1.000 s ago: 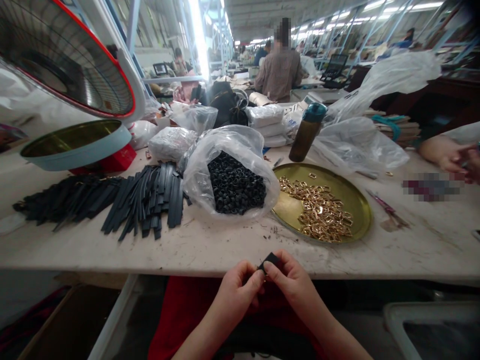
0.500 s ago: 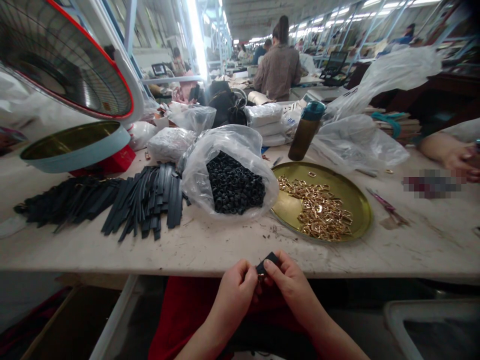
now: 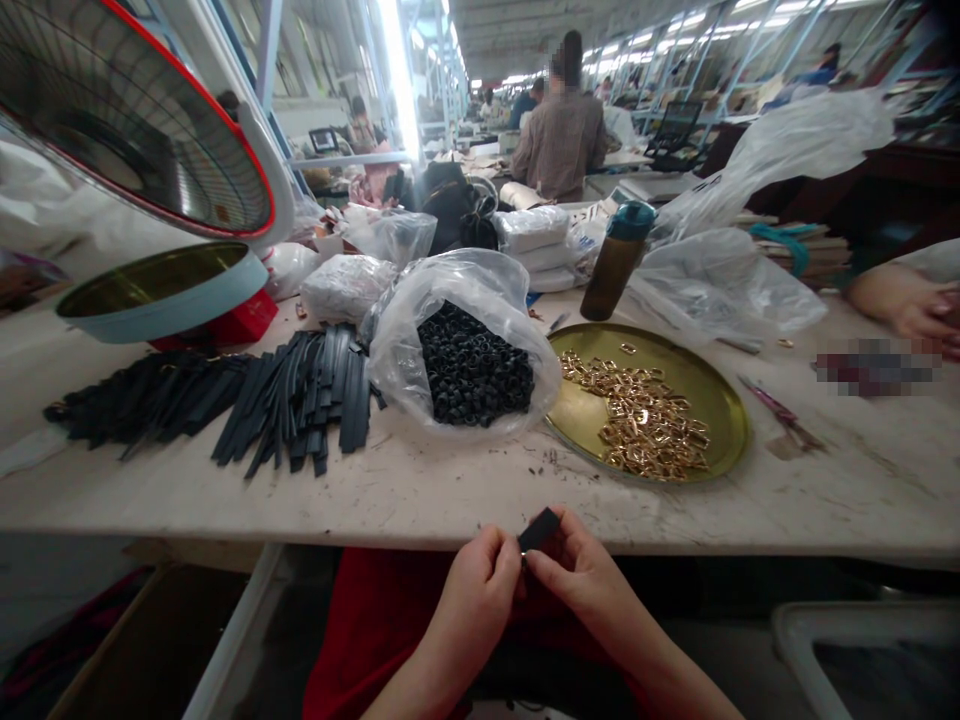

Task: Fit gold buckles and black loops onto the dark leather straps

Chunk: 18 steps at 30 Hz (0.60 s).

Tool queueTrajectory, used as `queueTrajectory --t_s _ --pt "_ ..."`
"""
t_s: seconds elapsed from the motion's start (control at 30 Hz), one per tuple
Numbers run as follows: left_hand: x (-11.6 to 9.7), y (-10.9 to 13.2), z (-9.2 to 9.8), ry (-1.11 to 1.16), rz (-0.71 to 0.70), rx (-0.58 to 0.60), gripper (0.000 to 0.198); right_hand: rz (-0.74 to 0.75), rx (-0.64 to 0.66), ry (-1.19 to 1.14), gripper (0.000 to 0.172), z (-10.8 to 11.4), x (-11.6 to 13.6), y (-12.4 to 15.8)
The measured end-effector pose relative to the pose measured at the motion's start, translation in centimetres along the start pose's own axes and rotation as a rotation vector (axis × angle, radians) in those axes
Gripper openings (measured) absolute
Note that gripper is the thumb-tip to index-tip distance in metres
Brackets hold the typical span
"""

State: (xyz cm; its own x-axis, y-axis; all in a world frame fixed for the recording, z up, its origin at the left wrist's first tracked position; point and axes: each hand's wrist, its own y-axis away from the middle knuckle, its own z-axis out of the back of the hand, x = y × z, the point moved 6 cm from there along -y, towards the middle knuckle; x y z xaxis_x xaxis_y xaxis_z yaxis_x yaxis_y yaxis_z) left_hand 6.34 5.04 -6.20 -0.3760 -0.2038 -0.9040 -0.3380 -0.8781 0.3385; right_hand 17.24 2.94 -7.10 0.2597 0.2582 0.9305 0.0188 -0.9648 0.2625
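Note:
Both hands meet just in front of the table's front edge, around a short black strap [image 3: 538, 529]. My left hand [image 3: 486, 572] is closed, pinching the strap's lower end, where a small glint of metal shows between the fingers. My right hand [image 3: 571, 556] is closed on the strap too, its thumb at the lower end and fingers behind. Beyond them a clear plastic bag [image 3: 390, 350] stands open, full of small black loops [image 3: 476, 370]. To its right, gold metal buckles [image 3: 652, 425] lie heaped on a round brass-coloured tray [image 3: 724, 420].
Black straps [image 3: 300, 395] lie piled at left, near a scale pan [image 3: 161, 300] and a fan [image 3: 150, 120]. A bottle [image 3: 616, 262] stands behind the tray; scissors [image 3: 780, 410] lie to its right. A co-worker's hand [image 3: 926, 315] is at far right.
My right thumb has slid down the strap to its lower end, so more of the black face shows. The view has shifted slightly.

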Motion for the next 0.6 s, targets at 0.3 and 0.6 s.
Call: queueTrajectory --t_s 0.3,0.6 --pt "-0.3 0.6 -0.5 0.059 0.011 0.209 0.02 -0.19 0.07 -0.258 0.024 0.3 -1.7 0.1" --pt "-0.3 0.9 -1.0 0.261 0.087 0.232 0.034 -0.215 0.151 -0.404 0.025 0.1 -1.6 0.5"
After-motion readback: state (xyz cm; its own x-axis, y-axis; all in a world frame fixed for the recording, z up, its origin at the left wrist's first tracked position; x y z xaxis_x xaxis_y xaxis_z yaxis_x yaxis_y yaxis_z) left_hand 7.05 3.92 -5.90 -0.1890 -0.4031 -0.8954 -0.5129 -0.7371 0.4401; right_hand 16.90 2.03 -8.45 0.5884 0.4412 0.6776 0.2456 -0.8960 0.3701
